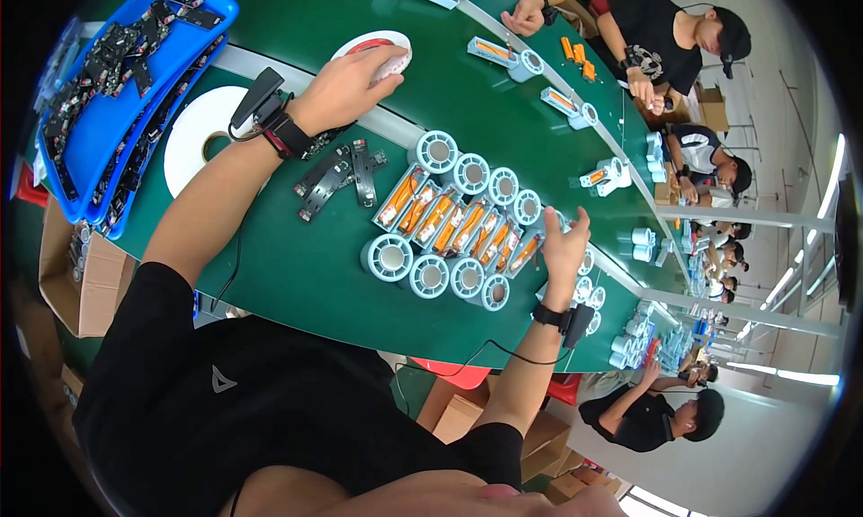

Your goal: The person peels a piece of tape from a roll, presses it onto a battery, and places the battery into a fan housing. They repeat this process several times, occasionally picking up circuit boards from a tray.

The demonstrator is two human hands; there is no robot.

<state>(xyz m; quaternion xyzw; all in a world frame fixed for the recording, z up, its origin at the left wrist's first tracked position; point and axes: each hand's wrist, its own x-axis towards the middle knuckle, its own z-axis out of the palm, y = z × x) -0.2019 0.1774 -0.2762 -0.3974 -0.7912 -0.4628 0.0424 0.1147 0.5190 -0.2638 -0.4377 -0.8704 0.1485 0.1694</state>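
My left hand (pixel 355 84) reaches to the far side of the table, its fingers curled over a white and red roll (pixel 370 42) and its thumb by the rim. The roll is partly hidden beneath the hand. My right hand (pixel 566 250) is open, fingers apart, beside the right end of a row of light blue plastic housings (pixel 430 274). These lie side by side, each with round ends and a tray holding an orange-wrapped part (pixel 438 218). Several black circuit boards (pixel 325 180) lie left of the row.
Blue bins (pixel 135 126) full of black boards stand at the left, near a large white reel (pixel 193 148). A metal strip (pixel 306 84) crosses the green table. More housings (pixel 526 65) and orange parts (pixel 580 60) lie beyond. Several co-workers (pixel 661 45) sit along the right side.
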